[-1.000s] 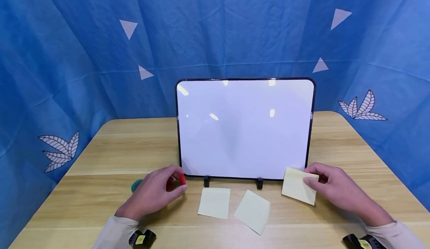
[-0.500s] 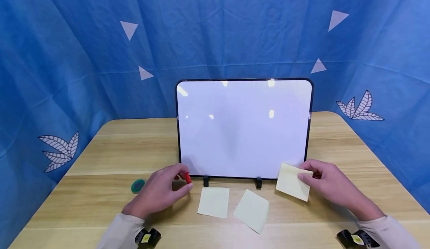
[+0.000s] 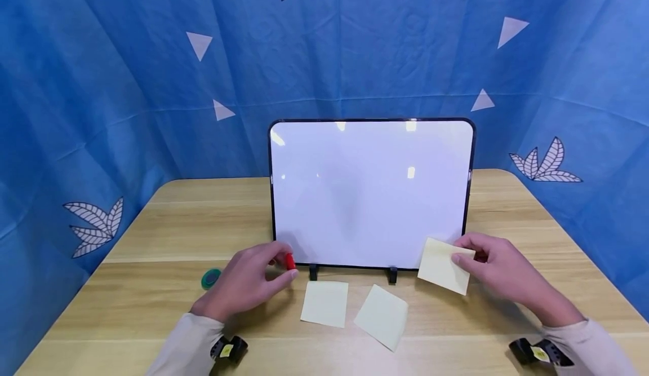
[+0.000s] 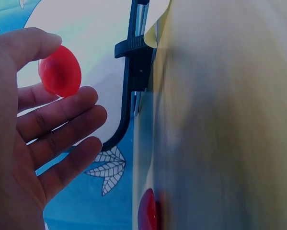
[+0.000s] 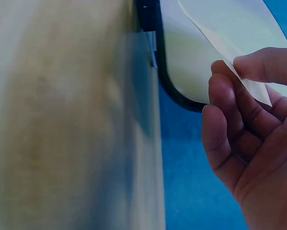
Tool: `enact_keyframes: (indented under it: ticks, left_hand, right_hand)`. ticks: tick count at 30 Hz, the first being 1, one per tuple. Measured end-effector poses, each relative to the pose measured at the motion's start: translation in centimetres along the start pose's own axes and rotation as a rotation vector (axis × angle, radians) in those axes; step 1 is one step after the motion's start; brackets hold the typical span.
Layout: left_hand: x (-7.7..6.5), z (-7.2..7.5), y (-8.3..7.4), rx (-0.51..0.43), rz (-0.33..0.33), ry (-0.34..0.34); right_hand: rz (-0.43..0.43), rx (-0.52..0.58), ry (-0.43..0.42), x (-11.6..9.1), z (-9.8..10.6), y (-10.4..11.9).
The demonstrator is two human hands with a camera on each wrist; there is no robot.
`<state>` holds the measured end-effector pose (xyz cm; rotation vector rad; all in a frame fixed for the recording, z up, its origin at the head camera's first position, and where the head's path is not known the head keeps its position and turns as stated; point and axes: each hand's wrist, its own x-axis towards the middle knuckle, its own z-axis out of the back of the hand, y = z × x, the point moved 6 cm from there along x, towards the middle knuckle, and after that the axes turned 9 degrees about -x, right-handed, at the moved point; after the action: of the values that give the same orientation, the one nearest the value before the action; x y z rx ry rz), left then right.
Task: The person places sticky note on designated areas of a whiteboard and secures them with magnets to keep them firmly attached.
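Observation:
My left hand (image 3: pixel 245 282) pinches a red round magnet (image 3: pixel 290 261) between thumb and forefinger, by the whiteboard's lower left corner. In the left wrist view the magnet (image 4: pixel 61 72) shows as a smooth disc, the other fingers spread below it. My right hand (image 3: pixel 507 271) holds a pale yellow sticky note (image 3: pixel 442 266) by its right side, thumb in front. This note overlaps the lower right corner of the whiteboard (image 3: pixel 375 195); the right wrist view shows the sheet (image 5: pixel 256 91) nearly edge-on. Two more notes, a straight one (image 3: pixel 325 304) and a turned one (image 3: pixel 382 317), lie before the board.
The whiteboard stands upright on black feet (image 3: pixel 392 275) on the wooden table (image 3: pixel 203 218). A green round magnet (image 3: pixel 210 278) lies left of my left hand. Another red round piece (image 4: pixel 148 211) rests on the table in the left wrist view. A blue curtain (image 3: pixel 385 43) hangs behind.
My left hand has moved right and slightly up with the red magnet, toward the board's lower left corner. My right hand has brought the sticky note a little left and up.

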<state>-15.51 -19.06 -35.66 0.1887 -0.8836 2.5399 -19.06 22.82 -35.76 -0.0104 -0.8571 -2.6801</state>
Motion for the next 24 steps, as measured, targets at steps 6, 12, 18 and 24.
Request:
enact_keyframes:
  ticks: [6, 12, 18, 24]
  left_hand:
    - [0.9, -0.6, -1.2, 0.050, -0.069, 0.028]
    - [1.8, -0.9, -2.4, 0.056, -0.124, 0.022]
    - [2.4, -1.1, -2.7, 0.048, -0.146, 0.011]
    - [2.4, -1.1, -2.7, 0.047, -0.119, 0.010]
  right_hand:
    - [0.014, 0.002, -0.009, 0.5, 1.1, 0.5]
    - [0.039, -0.028, -0.037, 0.8, 2.4, 1.1]
    - [0.047, -0.057, -0.048, 1.4, 3.4, 1.5]
    - [0.045, -0.070, -0.064, 2.6, 4.6, 2.4]
